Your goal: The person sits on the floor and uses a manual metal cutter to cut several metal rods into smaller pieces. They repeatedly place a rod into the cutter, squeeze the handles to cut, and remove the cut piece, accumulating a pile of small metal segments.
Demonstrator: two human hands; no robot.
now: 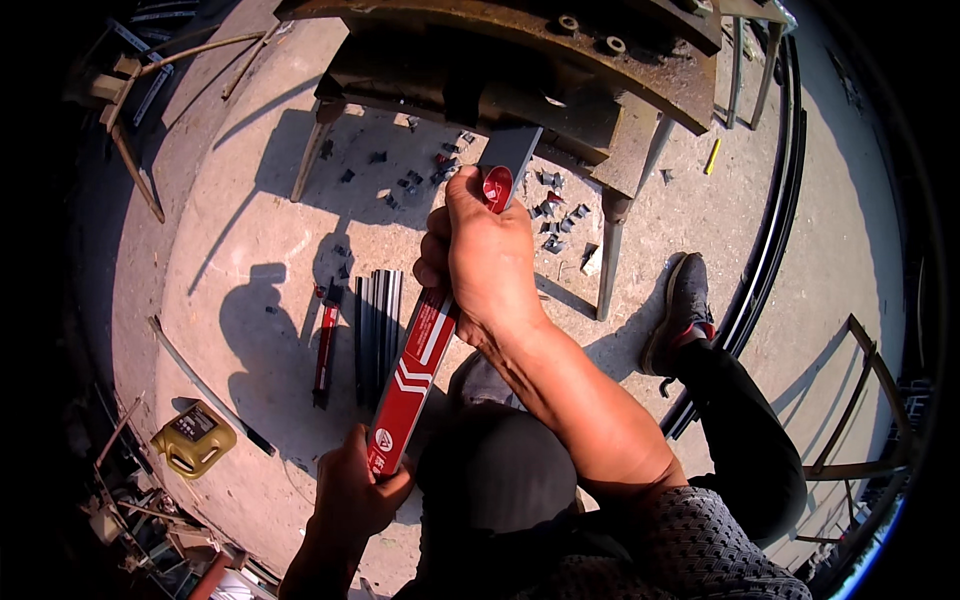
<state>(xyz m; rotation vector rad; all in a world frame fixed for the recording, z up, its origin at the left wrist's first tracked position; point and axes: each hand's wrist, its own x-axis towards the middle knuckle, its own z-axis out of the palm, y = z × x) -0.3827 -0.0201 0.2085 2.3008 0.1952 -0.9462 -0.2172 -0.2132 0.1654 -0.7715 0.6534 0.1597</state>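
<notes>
A long flat metal strip with red printed film (405, 385) slants away from me across the middle. My right hand (485, 255) is wrapped round its upper part, thumb on top. Just past that thumb the red film curls up in a loop (497, 187). Beyond the curl the strip's bare dark grey end (512, 148) reaches to the lower edge of a rusty steel machine (500, 98); whether it goes inside is hidden in shadow. My left hand (358, 487) grips the near end, thumb over the edge and fingers underneath.
Small dark cut-offs (553, 215) litter the floor under the machine. Left of my knee lie grey profiles (378, 325) and another red-filmed strip (325, 350). An olive-yellow jug (195, 440) stands further left. Long black profiles (765, 260) lie at right, beside a metal frame (850, 400).
</notes>
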